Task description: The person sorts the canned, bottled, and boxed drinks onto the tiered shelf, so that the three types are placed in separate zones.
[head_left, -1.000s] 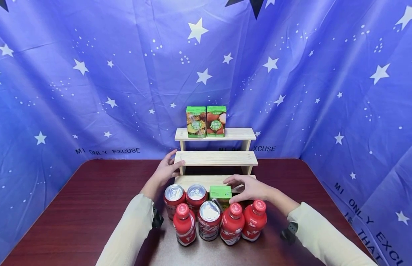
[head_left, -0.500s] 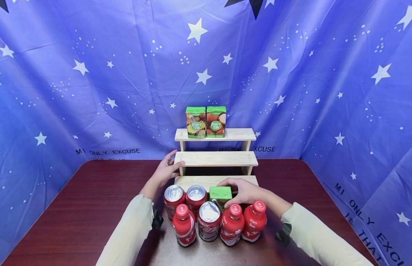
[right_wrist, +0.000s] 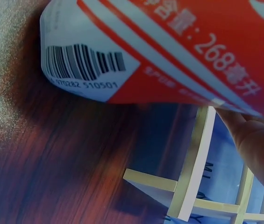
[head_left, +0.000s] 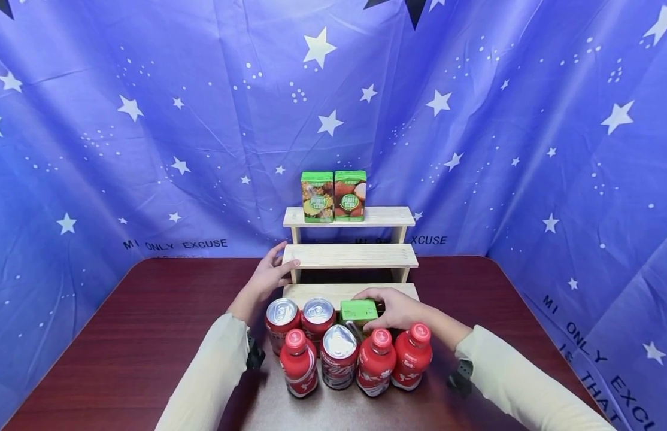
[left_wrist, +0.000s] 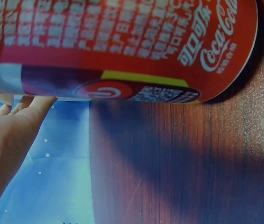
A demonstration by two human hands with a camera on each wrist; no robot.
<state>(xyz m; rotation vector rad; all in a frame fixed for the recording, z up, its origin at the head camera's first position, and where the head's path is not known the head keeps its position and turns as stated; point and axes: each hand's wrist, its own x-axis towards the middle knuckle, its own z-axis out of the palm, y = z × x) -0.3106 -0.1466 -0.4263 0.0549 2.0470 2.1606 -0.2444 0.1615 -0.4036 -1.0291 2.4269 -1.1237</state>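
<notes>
My left hand [head_left: 267, 276] holds the left end of the stepped wooden shelf [head_left: 349, 256], thumb over the middle board and fingers along its side. My right hand [head_left: 397, 307] grips a green-topped juice box [head_left: 358, 310] from the right, its thumb on the near side and fingers on the far side. The box stands upright behind a silver-topped cola can [head_left: 339, 358] and a red bottle [head_left: 376, 363]; its lower part is hidden. In the left wrist view a Coca-Cola can [left_wrist: 132, 37] fills the top. A red bottle [right_wrist: 169, 56] covers most of the right hand in the right wrist view.
Two juice boxes [head_left: 333, 196] stand side by side on the top board. Two red cans [head_left: 300, 323] stand left of the gripped box, with a red bottle [head_left: 299, 365] before them. Another red bottle [head_left: 412, 358] stands at the right. A starry blue curtain [head_left: 204, 120] surrounds the table [head_left: 150, 335].
My right hand has moved left and taken hold of the green juice box, which has shifted very slightly right. The left hand has stayed on the shelf.
</notes>
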